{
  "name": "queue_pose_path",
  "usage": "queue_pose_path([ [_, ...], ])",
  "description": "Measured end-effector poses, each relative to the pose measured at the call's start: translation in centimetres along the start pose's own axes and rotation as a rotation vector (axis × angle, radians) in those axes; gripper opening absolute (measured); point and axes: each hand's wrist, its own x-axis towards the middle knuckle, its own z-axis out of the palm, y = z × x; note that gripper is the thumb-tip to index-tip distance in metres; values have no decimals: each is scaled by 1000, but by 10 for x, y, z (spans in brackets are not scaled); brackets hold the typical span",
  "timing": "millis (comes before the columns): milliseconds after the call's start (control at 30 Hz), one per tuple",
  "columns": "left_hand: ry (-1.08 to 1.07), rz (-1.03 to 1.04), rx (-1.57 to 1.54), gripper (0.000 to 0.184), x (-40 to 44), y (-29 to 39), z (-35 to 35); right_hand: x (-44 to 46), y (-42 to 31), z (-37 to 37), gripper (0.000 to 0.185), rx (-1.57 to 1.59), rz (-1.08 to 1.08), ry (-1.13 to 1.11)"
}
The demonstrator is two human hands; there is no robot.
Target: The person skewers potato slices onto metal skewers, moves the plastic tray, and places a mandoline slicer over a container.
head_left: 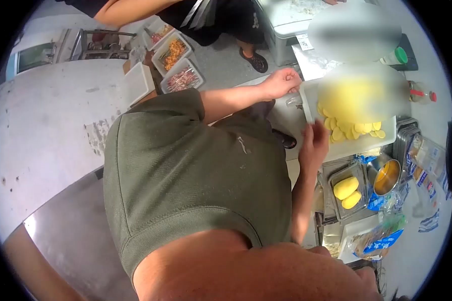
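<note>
My left hand (282,83) is beside the near corner of a white tray (346,147), its fingers curled inward; whatever they hold is too small to make out. My right hand (314,143) hangs at the tray's near edge, with thumb and fingers slightly apart and nothing visible between them. Thin yellow slices (342,131) lie heaped in the tray, partly hidden by a blurred patch. Below the tray, a clear container (342,211) holds two whole yellow pieces (346,187). Next to it is a metal bowl (386,176) with orange contents.
Another person (221,25) stands at the top, near trays of skewered food (182,79) at the upper left. A bottle with a red cap (421,95) and a green-lidded container (398,56) are at the right. Plastic packets (379,241) lie at the lower right.
</note>
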Motion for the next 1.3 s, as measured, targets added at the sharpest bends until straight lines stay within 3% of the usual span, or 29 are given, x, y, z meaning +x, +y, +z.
queue_pose_path([
  [200, -17, 22, 388, 21, 8, 3, 10, -93, 74, -70, 33, 47, 337, 426],
  [567, 63, 115, 546, 25, -53, -4, 156, -192, 191, -183, 33, 56, 229, 406],
  [600, 53, 203, 568, 25, -51, -16, 170, -207, 205, -200, 34, 21, 256, 443],
  [800, -257, 165, 606, 30, -83, -47, 264, -308, 293, -268, 33, 109, 536, 684],
  [900, -483, 228, 764, 27, -103, -62, 314, -396, 354, -270, 24, 269, 666, 968],
  [933, -568, 280, 786, 24, -105, -74, 328, -430, 373, -262, 21, 322, 701, 1064],
  [1000, -698, 184, 694, 30, -118, -91, 359, -515, 399, -235, 19, 456, 838, 1208],
  [1067, -845, 333, 692, 28, -141, -102, 397, -575, 392, -189, 21, 710, 863, 1414],
  [1100, -938, 324, 693, 26, -158, -110, 414, -607, 393, -162, 23, 538, 982, 1461],
  [1133, -1053, 273, 668, 25, -170, -121, 433, -640, 402, -130, 23, 609, 918, 1575],
  [1167, -1121, 236, 688, 23, -188, -119, 453, -656, 391, -100, 20, -60, 1268, 997],
  [1200, -1180, 201, 710, 20, -210, -115, 468, -671, 376, -69, 23, -803, 1428, 440],
  [1233, -1225, 235, 668, 20, -230, -123, 480, -675, 371, -47, 23, -926, 1450, 318],
  [1300, -1300, 310, 601, 19, -258, -144, 499, -671, 375, -33, 25, -589, 1484, 518],
])
